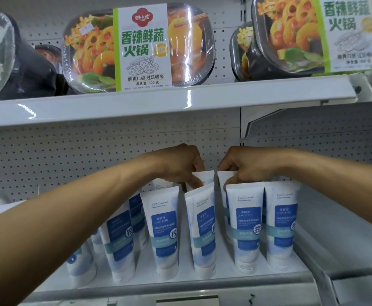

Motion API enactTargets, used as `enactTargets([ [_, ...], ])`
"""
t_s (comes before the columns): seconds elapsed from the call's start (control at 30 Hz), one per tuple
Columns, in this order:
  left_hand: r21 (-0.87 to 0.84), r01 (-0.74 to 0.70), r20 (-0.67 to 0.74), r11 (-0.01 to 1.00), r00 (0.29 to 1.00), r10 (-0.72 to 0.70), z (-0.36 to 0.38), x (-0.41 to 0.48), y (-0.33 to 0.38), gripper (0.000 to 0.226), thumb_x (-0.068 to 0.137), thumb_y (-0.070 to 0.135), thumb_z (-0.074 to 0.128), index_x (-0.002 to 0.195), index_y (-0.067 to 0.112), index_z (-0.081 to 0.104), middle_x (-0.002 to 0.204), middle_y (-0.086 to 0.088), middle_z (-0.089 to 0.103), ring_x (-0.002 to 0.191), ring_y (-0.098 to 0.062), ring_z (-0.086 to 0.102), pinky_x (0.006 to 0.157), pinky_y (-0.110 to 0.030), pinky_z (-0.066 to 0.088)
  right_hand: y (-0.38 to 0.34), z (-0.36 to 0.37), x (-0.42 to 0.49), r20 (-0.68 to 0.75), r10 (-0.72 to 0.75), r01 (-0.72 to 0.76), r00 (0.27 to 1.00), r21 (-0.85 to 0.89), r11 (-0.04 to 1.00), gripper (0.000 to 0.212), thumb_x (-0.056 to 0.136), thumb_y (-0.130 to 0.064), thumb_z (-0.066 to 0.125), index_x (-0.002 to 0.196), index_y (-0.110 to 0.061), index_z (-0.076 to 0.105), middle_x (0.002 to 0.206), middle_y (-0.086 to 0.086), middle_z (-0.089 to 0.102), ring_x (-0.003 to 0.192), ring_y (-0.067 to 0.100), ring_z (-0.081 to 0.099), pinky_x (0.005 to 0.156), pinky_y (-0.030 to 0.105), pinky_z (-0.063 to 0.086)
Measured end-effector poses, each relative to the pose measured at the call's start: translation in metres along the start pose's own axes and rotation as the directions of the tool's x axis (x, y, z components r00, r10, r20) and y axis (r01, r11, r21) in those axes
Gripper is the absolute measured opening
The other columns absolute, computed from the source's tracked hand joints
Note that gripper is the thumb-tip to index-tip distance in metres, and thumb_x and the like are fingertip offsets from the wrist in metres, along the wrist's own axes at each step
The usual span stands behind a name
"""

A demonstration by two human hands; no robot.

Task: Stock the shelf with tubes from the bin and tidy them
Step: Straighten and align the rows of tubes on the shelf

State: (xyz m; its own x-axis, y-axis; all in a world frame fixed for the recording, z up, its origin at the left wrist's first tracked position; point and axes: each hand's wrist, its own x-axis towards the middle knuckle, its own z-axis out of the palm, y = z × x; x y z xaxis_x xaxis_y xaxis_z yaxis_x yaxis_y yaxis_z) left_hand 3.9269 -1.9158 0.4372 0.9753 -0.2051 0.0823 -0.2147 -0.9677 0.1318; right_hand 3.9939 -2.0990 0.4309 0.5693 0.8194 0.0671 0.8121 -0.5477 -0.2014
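- Tubes (164,230) stand cap-down on the lower shelf (180,281), filling the view from 7 to 4 o'clock. They are white with blue labels.
- Each label reads "Oil Control" in script at the top and "LAO LI SHI" on the blue panel. A round badge at the side carries the character 控; the smaller print is too blurred to read.
- I count six in the front row. At least five more show behind, some partly hidden by the arms.
- The left hand (180,166), at centre, pinches the flat top edge of the left rear tube (205,176) between curled fingers and thumb.
- The right hand (244,166), just at 3 o'clock of it, grips the top of the right rear tube (221,180) the same way. These two tubes stand side by side.
- At 12 o'clock the upper shelf (158,104) holds hot-pot trays (141,49). Two show readable sleeves: 田小花, 香辣鲜蔬火锅, 净含量 300 克.
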Motion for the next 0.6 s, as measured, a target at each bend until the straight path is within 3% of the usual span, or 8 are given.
enactTargets([
  [0.23,0.017,0.014,0.043,1.0,0.999,-0.015,-0.0006,0.001,0.0054,0.026,0.084,0.034,0.072,0.105,0.019,0.073,0.105,0.007,0.073,0.092,-0.006,0.066,0.093,-0.033,0.054,0.0018,-0.0002,0.0008,0.014,-0.003,0.003,1.0,0.013,1.0,0.016,0.086,-0.026,0.07,0.1,-0.019,0.074,0.095,-0.009,0.074,0.09,0.012,0.069,0.081,0.031,0.057],
  [0.43,0.011,0.015,0.048,1.0,0.999,-0.016,0.0019,0.0004,0.0055,0.021,0.085,0.033,0.072,0.103,0.022,0.073,0.101,0.008,0.074,0.087,-0.006,0.068,0.089,-0.032,0.057,0.0027,0.0008,0.0016,0.017,-0.007,0.007,1.0,0.032,0.999,0.012,0.084,-0.02,0.071,0.096,-0.017,0.073,0.093,-0.004,0.074,0.077,0.007,0.063,0.076,0.031,0.056],
  [0.6,-0.005,0.027,0.052,1.0,0.998,-0.026,0.0013,0.0009,0.0061,0.02,0.085,0.03,0.073,0.103,0.021,0.073,0.099,0.006,0.074,0.085,-0.009,0.069,0.085,-0.033,0.058,0.0021,0.0006,-0.0001,0.022,-0.022,0.02,1.0,0.064,0.998,0.009,0.084,-0.023,0.072,0.093,-0.025,0.072,0.088,-0.011,0.073,0.074,0.002,0.064,0.07,0.022,0.054],
])
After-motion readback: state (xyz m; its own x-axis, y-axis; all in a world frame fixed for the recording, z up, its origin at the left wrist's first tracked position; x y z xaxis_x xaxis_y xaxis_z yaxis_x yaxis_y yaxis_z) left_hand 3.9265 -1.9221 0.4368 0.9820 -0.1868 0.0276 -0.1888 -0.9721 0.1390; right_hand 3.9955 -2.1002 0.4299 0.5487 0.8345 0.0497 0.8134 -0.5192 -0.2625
